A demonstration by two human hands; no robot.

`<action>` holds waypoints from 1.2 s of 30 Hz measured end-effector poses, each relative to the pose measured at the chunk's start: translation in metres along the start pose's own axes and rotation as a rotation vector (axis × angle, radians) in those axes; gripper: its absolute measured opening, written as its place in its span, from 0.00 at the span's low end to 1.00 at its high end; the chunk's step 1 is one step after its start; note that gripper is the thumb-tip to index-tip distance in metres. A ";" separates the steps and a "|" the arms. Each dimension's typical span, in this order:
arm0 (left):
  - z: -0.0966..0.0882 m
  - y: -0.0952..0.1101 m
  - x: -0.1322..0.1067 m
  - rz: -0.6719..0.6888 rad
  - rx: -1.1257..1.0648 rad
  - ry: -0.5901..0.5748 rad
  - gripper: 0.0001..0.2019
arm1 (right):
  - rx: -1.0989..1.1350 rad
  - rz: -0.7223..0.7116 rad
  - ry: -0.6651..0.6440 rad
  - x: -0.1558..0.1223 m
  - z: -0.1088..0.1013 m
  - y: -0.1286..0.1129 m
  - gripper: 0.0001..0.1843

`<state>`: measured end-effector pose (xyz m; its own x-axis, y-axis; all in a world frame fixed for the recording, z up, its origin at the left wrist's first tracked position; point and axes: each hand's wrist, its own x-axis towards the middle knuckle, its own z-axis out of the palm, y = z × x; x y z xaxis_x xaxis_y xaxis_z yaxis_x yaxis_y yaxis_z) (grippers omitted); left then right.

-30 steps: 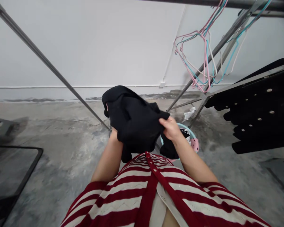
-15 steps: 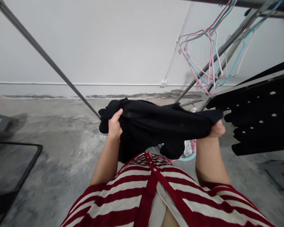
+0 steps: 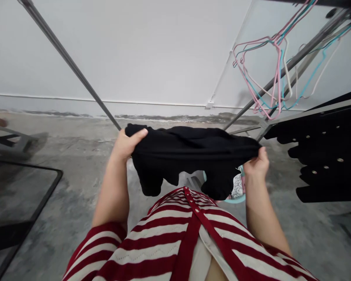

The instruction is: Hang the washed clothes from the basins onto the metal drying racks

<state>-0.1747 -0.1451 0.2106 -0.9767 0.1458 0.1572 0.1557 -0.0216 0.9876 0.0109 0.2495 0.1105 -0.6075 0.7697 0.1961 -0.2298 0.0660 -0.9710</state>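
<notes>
A black garment is stretched sideways in front of my body, its lower parts hanging down in folds; which kind of garment it is I cannot tell. At its left end my left hand grips the cloth, thumb on top. My right hand pinches the opposite end. Below the cloth on the right, a light-blue basket shows in part, with patterned grey-white fabric in it.
Pink, blue and white wire hangers hang from a metal rack at the upper right. A slanting metal pole stands on the left. Black pieces with metal studs extend at the right. A grey plastic object is on the floor left.
My left hand has moved left and my right hand slightly left and toward me. The garment is now spread straighter between them, its lower part hanging.
</notes>
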 end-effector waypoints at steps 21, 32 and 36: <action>0.006 0.082 0.003 0.685 1.136 -0.356 0.23 | -0.487 -0.127 -1.028 -0.056 0.146 0.031 0.55; 0.002 0.043 -0.002 0.891 0.518 0.360 0.14 | -0.269 0.072 -0.569 -0.038 0.137 -0.007 0.16; 0.004 0.023 -0.004 0.857 0.496 0.458 0.12 | -0.068 0.272 -0.808 -0.022 0.103 -0.043 0.29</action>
<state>-0.1662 -0.1420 0.2321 -0.4618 -0.1124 0.8798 0.7523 0.4759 0.4556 -0.0443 0.1646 0.1621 -0.9965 0.0768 -0.0324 0.0328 0.0030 -0.9995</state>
